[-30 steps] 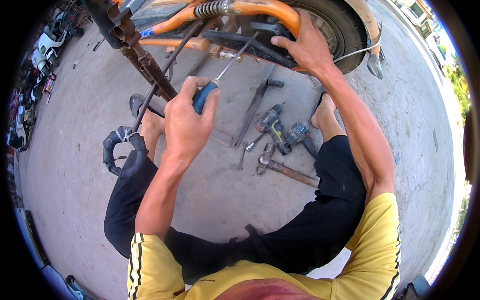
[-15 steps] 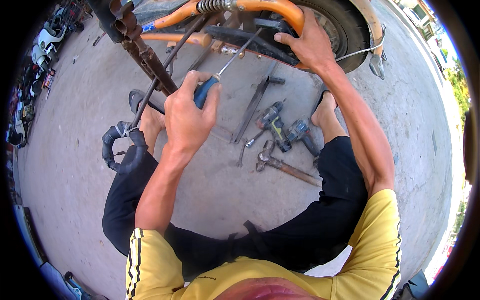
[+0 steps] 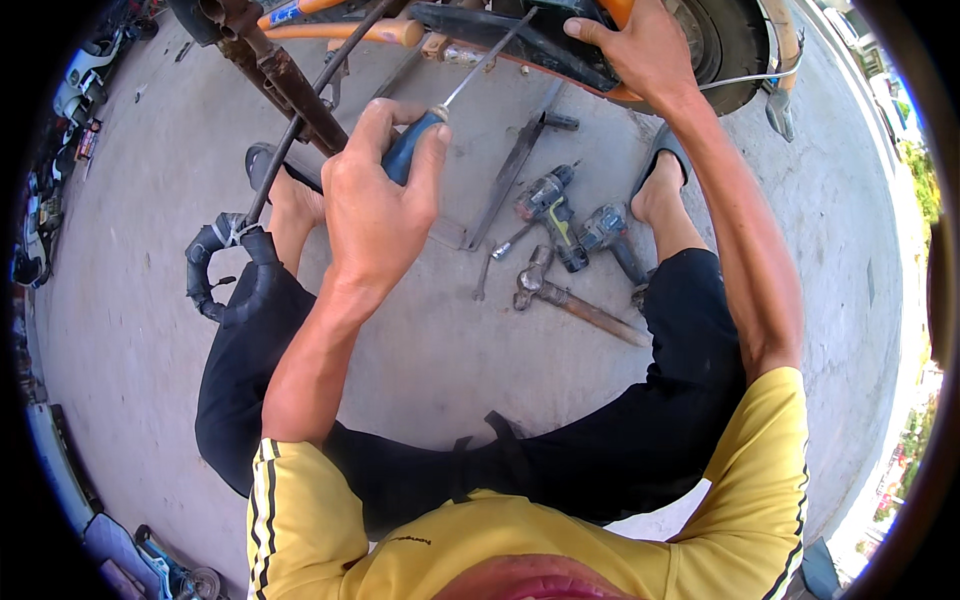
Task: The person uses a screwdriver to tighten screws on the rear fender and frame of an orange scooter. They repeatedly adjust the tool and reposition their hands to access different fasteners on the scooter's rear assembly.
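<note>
My left hand (image 3: 382, 200) is closed around the blue handle of a long screwdriver (image 3: 412, 148). The thin shaft slants up and to the right, and its tip meets the dark part of an orange vehicle frame (image 3: 345, 31). My right hand (image 3: 645, 52) rests on that frame beside the wheel (image 3: 722, 52), thumb apart from the fingers. Its fingertips are partly cut off by the upper edge, so how firmly they grip is hard to see. A coil-wrapped black loop handle on a rusty rod (image 3: 232, 268) stands next to my left forearm.
On the concrete between my feet lie two cordless drills (image 3: 556, 215) (image 3: 612, 240), a hammer (image 3: 580, 300), a small wrench (image 3: 481, 277) and a metal bar (image 3: 508, 180). Rusty tubes (image 3: 285, 85) rise at upper left. Parked motorcycles (image 3: 75, 95) line the far left.
The view has shifted, so the frame and wheel sit higher and the tools on the floor appear higher too. Both hands keep their places, the screwdriver still in my left hand.
</note>
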Motion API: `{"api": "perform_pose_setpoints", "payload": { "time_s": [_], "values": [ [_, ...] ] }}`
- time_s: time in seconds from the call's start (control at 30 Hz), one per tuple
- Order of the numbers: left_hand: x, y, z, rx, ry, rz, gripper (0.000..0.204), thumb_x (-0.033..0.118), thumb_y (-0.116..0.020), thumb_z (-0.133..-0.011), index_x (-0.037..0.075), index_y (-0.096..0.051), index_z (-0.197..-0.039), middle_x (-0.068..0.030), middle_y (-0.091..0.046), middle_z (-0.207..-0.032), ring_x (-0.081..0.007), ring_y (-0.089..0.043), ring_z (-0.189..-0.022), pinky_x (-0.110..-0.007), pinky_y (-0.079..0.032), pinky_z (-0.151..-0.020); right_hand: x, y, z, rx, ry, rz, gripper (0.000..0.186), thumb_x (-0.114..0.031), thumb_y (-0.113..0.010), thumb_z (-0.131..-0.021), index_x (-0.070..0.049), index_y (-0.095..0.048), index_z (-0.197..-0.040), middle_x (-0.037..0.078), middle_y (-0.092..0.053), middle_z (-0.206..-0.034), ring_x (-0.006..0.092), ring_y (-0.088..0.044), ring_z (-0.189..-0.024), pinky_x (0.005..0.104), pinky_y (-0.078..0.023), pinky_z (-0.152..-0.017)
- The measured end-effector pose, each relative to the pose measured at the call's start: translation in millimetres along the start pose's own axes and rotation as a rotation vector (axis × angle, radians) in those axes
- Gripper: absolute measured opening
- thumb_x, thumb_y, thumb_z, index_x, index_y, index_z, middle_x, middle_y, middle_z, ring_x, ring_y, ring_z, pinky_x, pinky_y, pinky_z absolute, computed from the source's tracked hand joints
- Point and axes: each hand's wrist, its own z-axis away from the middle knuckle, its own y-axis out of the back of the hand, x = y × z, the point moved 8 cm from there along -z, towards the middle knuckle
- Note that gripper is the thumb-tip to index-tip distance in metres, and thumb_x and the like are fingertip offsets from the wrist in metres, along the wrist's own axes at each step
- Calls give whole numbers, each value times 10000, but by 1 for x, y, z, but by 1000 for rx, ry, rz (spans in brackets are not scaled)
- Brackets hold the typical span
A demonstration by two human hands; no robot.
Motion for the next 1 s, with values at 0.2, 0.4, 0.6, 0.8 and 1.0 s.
{"api": "perform_pose_setpoints", "payload": {
  "time_s": [0.2, 0.4, 0.6, 0.8, 1.0],
  "values": [
    [-16, -4, 3, -1, 87, 114, 231, 173, -717, -946, -38, -674, -1027, -58, -607, -651, -100, -491, -586, -280, -401, -559, 0, -2, 3, 31, 62, 2, 668, -172, -850, -788, -14, -494, -1330, 250, -652, -1196, 419, -631, -1165, 451, -477, -1009],
    [-22, -3, -4, -84, 358, 296, 341, 300, -719, -938, -29, -700, -1025, 0, -583, -648, -70, -482, -606, -250, -354, -555, 4, 3, 2, 33, 38, 13, 688, -188, -858, -790, -17, -474, -1335, 250, -656, -1183, 417, -638, -1154, 464, -480, -993],
    [-28, 2, -10, -9, 37, -73, 340, 303, -728, -968, 4, -700, -1128, -79, -688, -802, -129, -601, -635, -277, -464, -558, 3, 3, -1, 19, 8, 81, 845, -284, -861, -790, -1, -414, -1449, 289, -619, -1281, 438, -599, -1239, 464, -465, -1046],
    [20, 9, -9, 14, -195, -393, 226, 219, -746, -922, 14, -670, -977, -155, -713, -752, -296, -694, -626, -379, -527, -628, 10, 2, 0, 26, -17, 93, 888, -316, -853, -788, 15, -399, -1476, 308, -605, -1312, 455, -585, -1254, 465, -463, -1064],
    [-18, 1, -7, -48, 112, -31, 242, 220, -728, -947, -11, -667, -981, -115, -685, -705, -187, -621, -585, -333, -485, -605, 6, 2, 1, 55, 33, 58, 831, -261, -863, -774, -2, -427, -1432, 303, -619, -1279, 459, -596, -1227, 475, -472, -1038]
  ]
}}
